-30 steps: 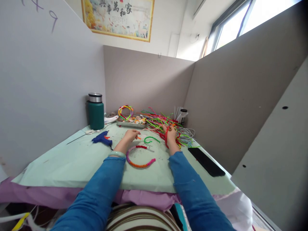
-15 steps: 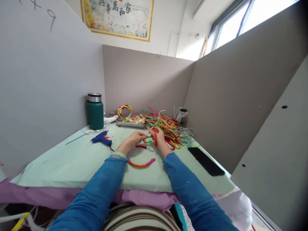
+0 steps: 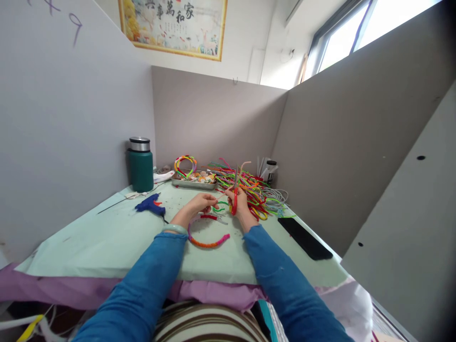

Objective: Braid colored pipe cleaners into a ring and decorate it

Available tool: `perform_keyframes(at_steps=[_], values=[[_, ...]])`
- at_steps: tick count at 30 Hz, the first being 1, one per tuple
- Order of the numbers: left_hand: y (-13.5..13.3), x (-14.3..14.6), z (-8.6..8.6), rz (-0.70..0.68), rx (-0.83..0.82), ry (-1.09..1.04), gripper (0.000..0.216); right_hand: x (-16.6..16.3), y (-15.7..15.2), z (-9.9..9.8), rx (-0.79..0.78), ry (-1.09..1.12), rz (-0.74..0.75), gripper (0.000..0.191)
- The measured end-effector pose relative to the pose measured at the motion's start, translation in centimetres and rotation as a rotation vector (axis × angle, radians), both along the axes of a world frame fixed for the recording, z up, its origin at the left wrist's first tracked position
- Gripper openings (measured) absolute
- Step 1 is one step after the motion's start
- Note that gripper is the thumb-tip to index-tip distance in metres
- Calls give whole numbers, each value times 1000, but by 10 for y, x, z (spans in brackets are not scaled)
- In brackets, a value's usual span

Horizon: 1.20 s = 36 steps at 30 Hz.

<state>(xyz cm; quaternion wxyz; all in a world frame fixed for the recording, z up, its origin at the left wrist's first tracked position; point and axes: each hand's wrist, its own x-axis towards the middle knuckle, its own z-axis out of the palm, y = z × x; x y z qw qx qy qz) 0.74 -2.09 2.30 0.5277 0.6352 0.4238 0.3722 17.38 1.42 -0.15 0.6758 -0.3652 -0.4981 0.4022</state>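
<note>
Two hands work close together: my left hand (image 3: 204, 203) pinches a pale pink pipe cleaner (image 3: 245, 164), and my right hand (image 3: 242, 203) grips the red-handled scissors (image 3: 234, 203), blades toward 12 o'clock, seemingly nipping the same strand too. The pink strand spans the gap between them, what looks like its bent far end rising toward 1 o'clock, by the pipe-cleaner heap (image 3: 258, 192). To manage it well, I'd judge, I should keep that span taut and the blades clear of my fingertips. At 6 o'clock lies the partly wrapped headband (image 3: 208, 245). Compared with half a second ago, my right hand sits slightly farther toward 3 o'clock, widening the gap; the headband hasn't moved.
</note>
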Motion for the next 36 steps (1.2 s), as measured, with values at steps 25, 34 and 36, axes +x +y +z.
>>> perform_keyframes(at_steps=[25,34,36], values=[[20,-19,0,495,0,-350,16,8,-21,-2,198,-1312,-234,34],[26,-21,-2,518,-8,-404,17,9,-23,3,230,-1465,-294,37],[26,-21,-3,522,-8,-409,19,9,-23,3,239,-1470,-304,36]])
